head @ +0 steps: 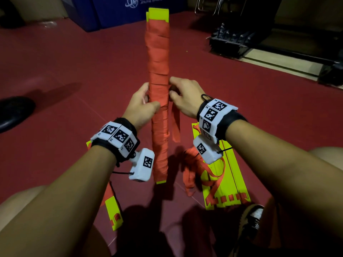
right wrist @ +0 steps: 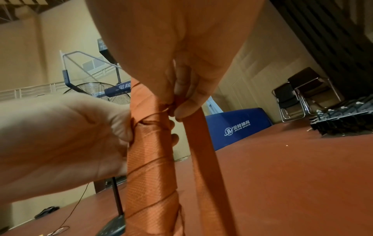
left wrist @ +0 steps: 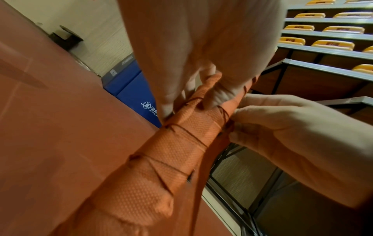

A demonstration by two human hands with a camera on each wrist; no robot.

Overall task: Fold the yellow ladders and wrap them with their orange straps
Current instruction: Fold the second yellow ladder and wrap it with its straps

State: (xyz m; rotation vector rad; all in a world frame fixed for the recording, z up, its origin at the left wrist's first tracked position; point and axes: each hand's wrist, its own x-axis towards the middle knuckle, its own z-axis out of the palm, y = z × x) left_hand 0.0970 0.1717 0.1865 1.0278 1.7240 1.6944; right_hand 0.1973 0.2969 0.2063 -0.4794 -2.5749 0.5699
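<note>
A folded yellow ladder bundle [head: 158,13], wound almost end to end in orange strap [head: 159,58], is held up in front of me, above the red floor. My left hand [head: 143,104] grips the bundle at its middle, thumb across the front. My right hand [head: 182,95] pinches the strap's loose end [head: 175,125] against the bundle's right edge; the tail hangs down. In the left wrist view the wound bundle [left wrist: 181,143] runs between my left hand [left wrist: 212,89] and my right hand [left wrist: 282,127]. In the right wrist view my right hand [right wrist: 181,103] pinches the hanging strap [right wrist: 203,159].
Another folded yellow ladder [head: 226,180] with a tangled orange strap [head: 193,164] lies on the floor at right. A third yellow ladder [head: 115,210] lies at lower left. A blue padded base [head: 130,10], a black rack [head: 233,39] and a black shoe [head: 13,112] surround me.
</note>
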